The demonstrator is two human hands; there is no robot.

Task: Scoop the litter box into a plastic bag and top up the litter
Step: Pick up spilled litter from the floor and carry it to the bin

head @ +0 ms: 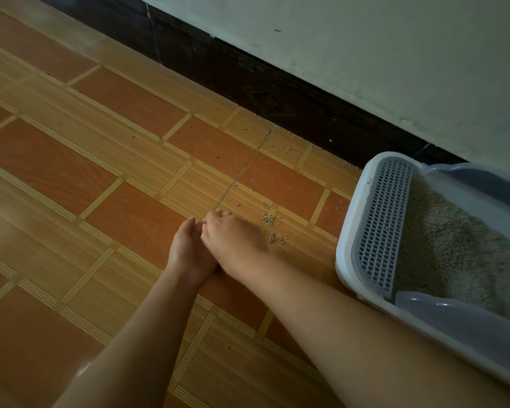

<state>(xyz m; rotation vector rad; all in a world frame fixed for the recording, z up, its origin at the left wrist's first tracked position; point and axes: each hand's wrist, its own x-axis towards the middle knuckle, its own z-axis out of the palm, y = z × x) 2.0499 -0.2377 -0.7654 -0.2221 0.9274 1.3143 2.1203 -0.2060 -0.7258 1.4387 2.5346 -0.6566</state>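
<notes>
Tiled floor (100, 172) under a pale wall (365, 39) with dark skirting (277, 98) is filling most of the view. The box (346, 260) is sitting at the right edge, close to the skirting, with a grey grate (383, 219) running along its left side and litter (454, 248) lying inside in an uneven slope. Both hands are working low on the tile, touching each other, well left of the box. The left hand (186, 248) is standing on its edge as a relaxed cup, palm facing away from the camera, so I cannot tell whether it is carrying anything. The right hand (233, 237) is lying palm down with fingertips bent onto the floor, and I cannot tell whether they are pinching anything. Two small clumps of pellets (269, 218) are lying just right of that hand, with more strays dotting the tile toward the skirting. My read is that spilled litter is being gathered off the floor, a side job and not the scooping itself. Progress is looking early or unclear, as no bag is showing and no supply of fresh litter either. A translucent grey piece (442, 310) is resting at the box's near end, but whether it is a scoop I cannot tell. Scooping, bagging and topping up are all looking outstanding, judging from this view only.
</notes>
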